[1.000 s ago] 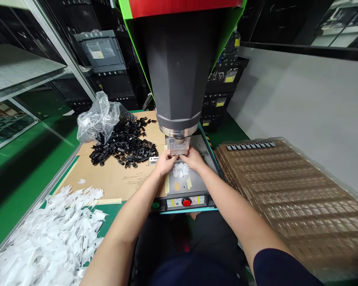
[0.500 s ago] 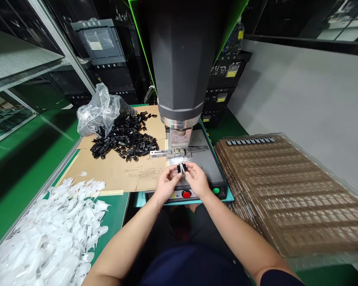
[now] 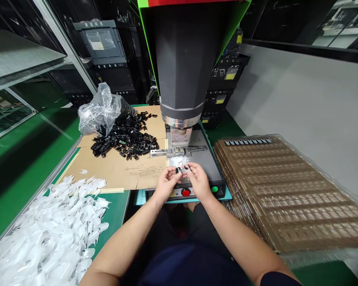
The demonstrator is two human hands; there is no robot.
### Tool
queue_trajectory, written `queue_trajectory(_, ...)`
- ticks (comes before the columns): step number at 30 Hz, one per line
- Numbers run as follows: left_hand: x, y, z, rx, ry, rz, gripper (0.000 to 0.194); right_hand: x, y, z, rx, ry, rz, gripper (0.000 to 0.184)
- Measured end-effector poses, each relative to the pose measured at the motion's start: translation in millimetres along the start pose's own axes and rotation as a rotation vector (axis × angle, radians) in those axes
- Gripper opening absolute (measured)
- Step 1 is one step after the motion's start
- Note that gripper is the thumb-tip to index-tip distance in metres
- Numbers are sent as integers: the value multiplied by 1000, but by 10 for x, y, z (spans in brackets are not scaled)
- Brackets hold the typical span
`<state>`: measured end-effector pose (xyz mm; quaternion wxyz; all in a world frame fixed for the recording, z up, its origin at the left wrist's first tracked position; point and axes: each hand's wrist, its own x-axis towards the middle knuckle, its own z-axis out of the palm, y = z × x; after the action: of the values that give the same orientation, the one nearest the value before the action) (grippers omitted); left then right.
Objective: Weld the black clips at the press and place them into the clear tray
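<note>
My left hand (image 3: 167,183) pinches a small black plastic part (image 3: 178,170) between thumb and fingers. Close beside it, my right hand (image 3: 199,182) is closed on another small part (image 3: 186,169), which looks pale with a dark edge; the fingers cover much of it. Both hands are held together over the front of the press base (image 3: 200,169). Just beyond the fingertips lie several thin white plastic pieces (image 3: 179,160). Behind those, a metal fixture (image 3: 179,151) sits under the press head (image 3: 181,115).
A heap of black parts (image 3: 125,137) lies on cardboard (image 3: 107,169) beside a clear plastic bag (image 3: 100,111). White pieces (image 3: 47,230) pile up at the left. Stacked brown trays (image 3: 286,186) stand at right, with a row of parts (image 3: 248,142). Red (image 3: 185,192) and green buttons (image 3: 215,189) face me.
The part in my right hand has turned and now shows a paler side. The two parts have come slightly apart. My view has shifted a little.
</note>
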<state>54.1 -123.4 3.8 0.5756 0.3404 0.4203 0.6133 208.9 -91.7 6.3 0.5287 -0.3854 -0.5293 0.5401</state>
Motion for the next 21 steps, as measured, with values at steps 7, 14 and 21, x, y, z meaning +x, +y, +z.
queue_trajectory(7,-27,118,-62,-274,-116,-179,53,-43,-178,49,232,-51,141,40)
queue_trajectory(14,-39,100,-79,-259,-158,-194,49,-61,-198,77,261,-74,162,42)
queue_trajectory(21,-28,94,-95,-276,-161,-209,49,-34,-157,77,293,-84,180,40)
